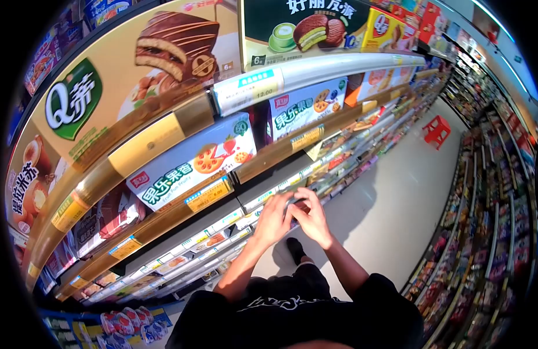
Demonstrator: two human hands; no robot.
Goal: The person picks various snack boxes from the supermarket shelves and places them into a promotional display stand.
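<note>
My left hand (273, 218) and my right hand (311, 214) are raised together in front of my body, close to the shelf edges, with their fingertips meeting. The fingers are bent and pressed close; whether anything small lies between them I cannot make out. Nearest on the shelf is a white box with a pizza-like biscuit picture (208, 160), left of and above my hands. A similar white box (308, 107) stands farther along. Above them, a white price label (247, 92) reading 12.00 is fixed to the silver shelf rail.
A large gold cake box (118, 70) and a dark green box (304, 29) fill the upper shelf. The aisle floor (371, 218) runs ahead, with a red stool (436, 132) on it. Stocked shelves (484, 232) line the right side.
</note>
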